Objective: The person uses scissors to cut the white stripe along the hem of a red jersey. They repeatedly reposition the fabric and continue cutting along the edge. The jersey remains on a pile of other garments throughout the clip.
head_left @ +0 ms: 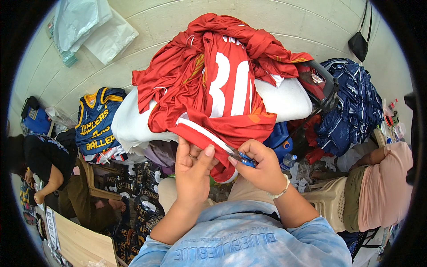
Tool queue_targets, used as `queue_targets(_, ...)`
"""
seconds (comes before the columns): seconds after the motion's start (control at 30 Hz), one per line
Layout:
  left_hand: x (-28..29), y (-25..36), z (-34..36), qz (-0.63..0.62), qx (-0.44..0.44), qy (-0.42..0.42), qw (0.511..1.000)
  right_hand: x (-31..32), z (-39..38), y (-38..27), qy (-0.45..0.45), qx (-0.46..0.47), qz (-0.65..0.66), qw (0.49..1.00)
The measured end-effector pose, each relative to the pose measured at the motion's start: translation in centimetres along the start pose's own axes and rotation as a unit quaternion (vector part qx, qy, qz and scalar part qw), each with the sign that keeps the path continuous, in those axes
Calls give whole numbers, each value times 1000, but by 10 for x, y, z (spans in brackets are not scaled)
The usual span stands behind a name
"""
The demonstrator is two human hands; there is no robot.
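A heap of red sports jerseys (222, 84) with white numerals lies over a white padded surface (284, 100) in front of me. My left hand (192, 171) pinches the lower hem of a red jersey, where a white trim band runs. My right hand (260, 167), with a pale bead bracelet at the wrist, grips a small blue tool (247, 160) held against that same hem. Both hands meet at the jersey's edge, just above my lap.
A blue and yellow jersey (95, 120) hangs at left above dark folded garments (142, 196). A person in black (49, 169) sits at far left, another in pink (384, 182) at right. Navy striped clothing (351, 107) is piled at right. A black bag (359, 44) hangs on the wall.
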State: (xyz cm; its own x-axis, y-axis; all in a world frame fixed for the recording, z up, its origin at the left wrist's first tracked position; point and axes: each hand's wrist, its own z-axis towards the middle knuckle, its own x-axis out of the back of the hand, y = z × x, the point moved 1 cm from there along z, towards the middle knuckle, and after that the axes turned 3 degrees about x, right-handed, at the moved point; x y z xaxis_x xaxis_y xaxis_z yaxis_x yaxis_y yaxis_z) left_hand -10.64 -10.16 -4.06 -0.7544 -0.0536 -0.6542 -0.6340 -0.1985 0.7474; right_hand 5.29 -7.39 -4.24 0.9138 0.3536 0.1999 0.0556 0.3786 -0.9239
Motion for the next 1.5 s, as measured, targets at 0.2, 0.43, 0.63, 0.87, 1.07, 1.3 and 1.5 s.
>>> queue_targets(0.2, 5, 2, 3, -10, 18, 8, 1000, 4, -1, -4, 5, 32, -2, 999)
queue_targets(0.43, 6, 2, 0, 9, 23, -23, 999, -4, 0, -1, 76, 88, -56, 992)
queue_targets(0.63, 5, 2, -2, 16, 19, -32, 999, 1, -2, -7, 28, 70, -123, 989)
queue_targets(0.87, 4, 1, -2, 30, 11, -37, 999, -3, 3, -2, 57, 78, -54, 994)
queue_targets(1.07, 4, 2, -1, 23, 22, -42, 999, -4, 3, 3, 50, 68, -36, 996)
queue_targets(1.3, 2, -2, -4, 48, 4, -26, 998, -4, 3, -6, 57, 102, -100, 988)
queue_targets(1.5, 1, 0, -5, 63, 7, -27, 998, -2, 3, -12, 69, 105, -140, 982)
